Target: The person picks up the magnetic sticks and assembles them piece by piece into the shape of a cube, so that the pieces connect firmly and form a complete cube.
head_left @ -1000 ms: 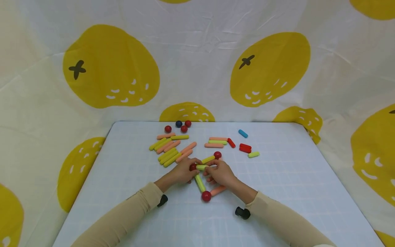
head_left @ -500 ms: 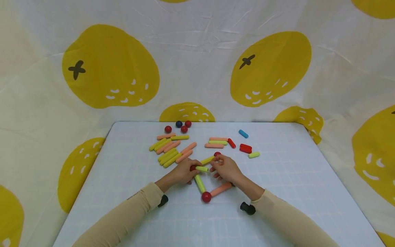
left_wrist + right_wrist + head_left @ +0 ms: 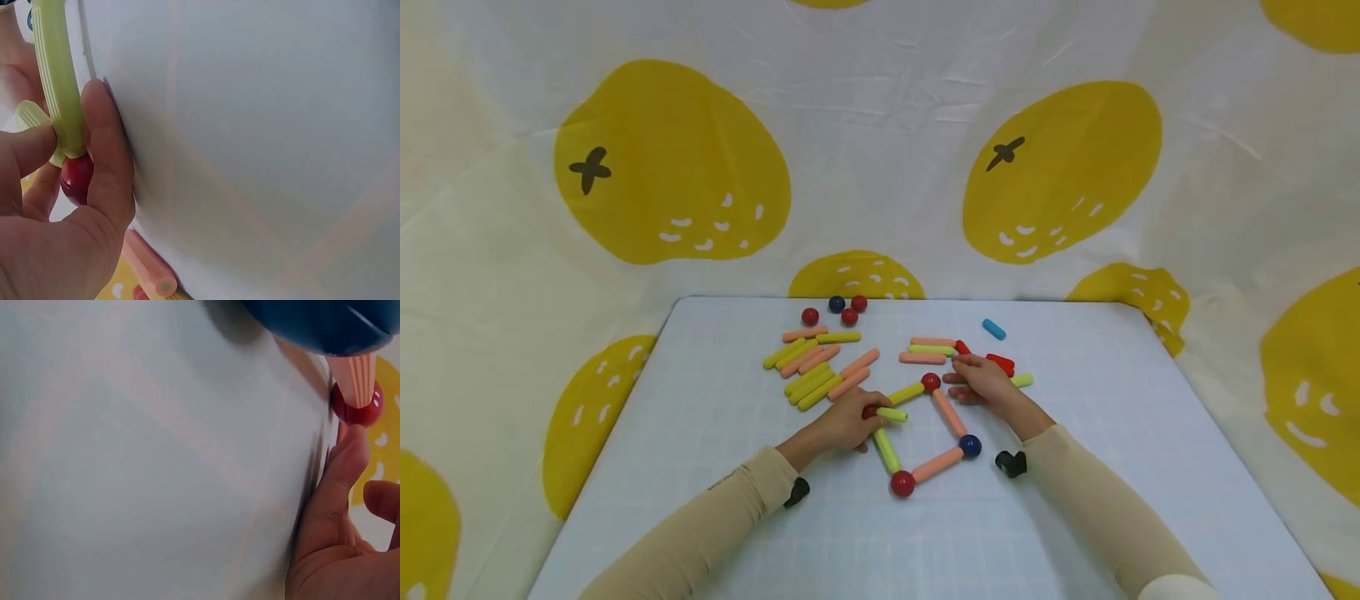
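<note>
Sticks and balls like a magnetic building set form a four-sided outline on the table. At its left corner my left hand (image 3: 847, 419) grips a red ball (image 3: 77, 180), thumb and fingers round it and the ends of two green sticks. One green stick (image 3: 886, 451) is a side of the outline; a short green stick (image 3: 892, 414) points right from the ball. A red ball (image 3: 931, 382), a blue ball (image 3: 970, 446) and another red ball (image 3: 902, 483) mark the other corners. My right hand (image 3: 988, 384), holding nothing, has its fingertips beside the right end of a loose green stick (image 3: 931, 350).
Behind my left hand lie several loose yellow sticks (image 3: 808, 379) and pink sticks (image 3: 853, 383). Loose balls, one a dark blue ball (image 3: 837, 304), sit at the back edge. Short red sticks (image 3: 1001, 364) and a short blue stick (image 3: 994, 329) lie at the right.
My right hand has let go of the short green stick and moved right and back to the loose sticks, uncovering the outline's right side. My left hand keeps its grip in place.
</note>
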The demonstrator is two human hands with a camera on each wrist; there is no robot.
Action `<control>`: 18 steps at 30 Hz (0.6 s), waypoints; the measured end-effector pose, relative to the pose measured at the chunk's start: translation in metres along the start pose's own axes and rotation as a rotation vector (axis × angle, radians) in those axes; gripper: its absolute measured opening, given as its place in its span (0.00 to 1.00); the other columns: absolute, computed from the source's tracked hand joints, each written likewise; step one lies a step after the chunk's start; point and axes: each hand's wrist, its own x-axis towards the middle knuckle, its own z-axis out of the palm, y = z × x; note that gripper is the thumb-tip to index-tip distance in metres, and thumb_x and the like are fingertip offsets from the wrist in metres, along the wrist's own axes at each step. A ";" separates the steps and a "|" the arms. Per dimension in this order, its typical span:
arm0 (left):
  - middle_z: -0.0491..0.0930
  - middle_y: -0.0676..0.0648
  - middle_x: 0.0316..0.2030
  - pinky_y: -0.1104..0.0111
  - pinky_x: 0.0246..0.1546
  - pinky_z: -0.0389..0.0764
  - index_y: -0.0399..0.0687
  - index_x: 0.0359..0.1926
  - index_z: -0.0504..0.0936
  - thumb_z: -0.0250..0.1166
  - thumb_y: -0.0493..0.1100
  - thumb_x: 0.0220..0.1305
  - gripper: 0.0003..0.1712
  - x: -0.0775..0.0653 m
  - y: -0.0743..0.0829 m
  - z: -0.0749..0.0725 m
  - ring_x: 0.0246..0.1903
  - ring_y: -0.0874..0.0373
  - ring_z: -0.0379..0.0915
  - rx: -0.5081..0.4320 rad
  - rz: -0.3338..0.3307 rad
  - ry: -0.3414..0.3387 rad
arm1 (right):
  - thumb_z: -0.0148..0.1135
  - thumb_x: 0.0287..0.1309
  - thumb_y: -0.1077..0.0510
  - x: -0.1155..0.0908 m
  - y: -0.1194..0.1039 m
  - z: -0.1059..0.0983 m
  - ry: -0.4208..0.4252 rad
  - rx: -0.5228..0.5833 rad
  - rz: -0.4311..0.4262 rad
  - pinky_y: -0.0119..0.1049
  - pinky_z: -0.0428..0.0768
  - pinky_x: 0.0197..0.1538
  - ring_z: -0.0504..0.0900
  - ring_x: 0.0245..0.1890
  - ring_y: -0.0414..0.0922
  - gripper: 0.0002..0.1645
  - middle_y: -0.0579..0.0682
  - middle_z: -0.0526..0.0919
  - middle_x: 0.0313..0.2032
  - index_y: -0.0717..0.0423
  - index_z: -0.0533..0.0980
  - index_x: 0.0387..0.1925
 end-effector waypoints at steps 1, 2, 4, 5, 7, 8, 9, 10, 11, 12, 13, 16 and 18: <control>0.72 0.44 0.48 0.72 0.23 0.81 0.56 0.60 0.81 0.64 0.44 0.72 0.17 0.000 0.000 0.000 0.25 0.56 0.75 -0.006 -0.005 0.000 | 0.52 0.77 0.45 0.003 -0.001 0.001 -0.006 0.014 -0.002 0.28 0.85 0.40 0.89 0.34 0.41 0.30 0.54 0.86 0.53 0.48 0.65 0.74; 0.72 0.44 0.48 0.72 0.23 0.81 0.56 0.60 0.81 0.65 0.44 0.72 0.17 0.000 -0.001 0.000 0.25 0.55 0.75 -0.008 -0.004 0.001 | 0.52 0.77 0.45 0.006 -0.003 0.003 -0.012 0.019 -0.007 0.29 0.85 0.41 0.89 0.35 0.40 0.31 0.53 0.86 0.54 0.48 0.65 0.74; 0.72 0.45 0.47 0.72 0.23 0.81 0.56 0.59 0.81 0.65 0.44 0.72 0.17 -0.001 -0.001 0.000 0.25 0.55 0.75 -0.017 -0.005 0.000 | 0.52 0.77 0.45 0.012 -0.005 0.006 -0.027 0.024 -0.019 0.30 0.86 0.42 0.89 0.38 0.39 0.32 0.53 0.86 0.54 0.48 0.63 0.76; 0.73 0.45 0.47 0.72 0.23 0.80 0.56 0.59 0.81 0.64 0.43 0.72 0.16 -0.001 -0.001 0.000 0.25 0.56 0.75 -0.020 -0.004 0.000 | 0.53 0.77 0.45 0.014 -0.006 0.007 -0.029 0.023 -0.023 0.30 0.86 0.43 0.89 0.39 0.39 0.33 0.52 0.86 0.54 0.48 0.63 0.76; 0.72 0.45 0.46 0.72 0.23 0.81 0.56 0.59 0.81 0.65 0.43 0.72 0.16 0.000 -0.002 0.000 0.25 0.55 0.75 -0.025 -0.002 -0.003 | 0.54 0.76 0.46 0.019 -0.009 0.009 -0.030 0.023 -0.024 0.30 0.86 0.43 0.89 0.40 0.38 0.33 0.51 0.86 0.54 0.47 0.62 0.77; 0.72 0.45 0.45 0.72 0.23 0.81 0.56 0.59 0.81 0.65 0.43 0.72 0.17 0.000 -0.002 0.000 0.24 0.56 0.75 -0.025 -0.001 -0.005 | 0.55 0.76 0.46 0.022 -0.010 0.009 -0.030 0.017 -0.025 0.30 0.86 0.42 0.88 0.39 0.38 0.34 0.51 0.86 0.54 0.47 0.62 0.77; 0.72 0.45 0.45 0.72 0.23 0.81 0.56 0.59 0.81 0.65 0.43 0.72 0.17 0.000 -0.002 0.000 0.24 0.56 0.75 -0.028 0.000 -0.007 | 0.56 0.75 0.46 0.024 -0.011 0.010 -0.028 0.013 -0.023 0.29 0.86 0.42 0.88 0.39 0.38 0.34 0.51 0.87 0.53 0.48 0.63 0.77; 0.72 0.45 0.45 0.72 0.23 0.81 0.55 0.60 0.81 0.65 0.43 0.72 0.17 0.000 -0.002 0.000 0.24 0.56 0.75 -0.028 0.002 -0.008 | 0.57 0.75 0.47 0.025 -0.013 0.011 -0.026 0.007 -0.021 0.29 0.85 0.41 0.88 0.38 0.38 0.34 0.51 0.87 0.53 0.48 0.63 0.76; 0.72 0.45 0.45 0.72 0.23 0.81 0.55 0.60 0.81 0.65 0.43 0.72 0.17 0.000 -0.002 0.000 0.24 0.55 0.75 -0.030 0.005 -0.008 | 0.57 0.74 0.47 0.026 -0.014 0.011 -0.020 0.005 -0.015 0.28 0.85 0.40 0.88 0.37 0.38 0.33 0.51 0.87 0.53 0.48 0.64 0.76; 0.72 0.45 0.45 0.72 0.23 0.81 0.55 0.60 0.81 0.65 0.43 0.72 0.17 0.001 -0.002 0.000 0.24 0.55 0.75 -0.032 0.005 -0.009 | 0.57 0.74 0.47 0.027 -0.015 0.011 -0.020 -0.001 -0.015 0.28 0.85 0.40 0.87 0.36 0.38 0.33 0.51 0.87 0.53 0.48 0.65 0.75; 0.72 0.45 0.45 0.72 0.23 0.81 0.55 0.60 0.81 0.65 0.43 0.72 0.17 0.001 -0.002 0.000 0.24 0.55 0.75 -0.035 0.004 -0.008 | 0.57 0.74 0.47 0.028 -0.016 0.011 -0.023 -0.009 -0.016 0.27 0.85 0.40 0.87 0.35 0.38 0.33 0.51 0.87 0.52 0.49 0.65 0.75; 0.72 0.45 0.45 0.71 0.23 0.81 0.55 0.59 0.81 0.65 0.43 0.72 0.17 0.001 -0.002 -0.001 0.25 0.55 0.75 -0.045 -0.007 0.000 | 0.57 0.74 0.48 0.029 -0.016 0.010 -0.015 0.002 -0.013 0.26 0.84 0.39 0.86 0.33 0.38 0.31 0.48 0.88 0.47 0.50 0.68 0.73; 0.72 0.45 0.45 0.71 0.23 0.82 0.55 0.59 0.81 0.65 0.43 0.72 0.16 0.001 -0.002 -0.001 0.26 0.55 0.75 -0.054 -0.015 0.006 | 0.57 0.74 0.47 0.028 -0.015 0.008 -0.009 0.022 -0.023 0.26 0.83 0.38 0.85 0.32 0.37 0.30 0.46 0.89 0.43 0.52 0.70 0.71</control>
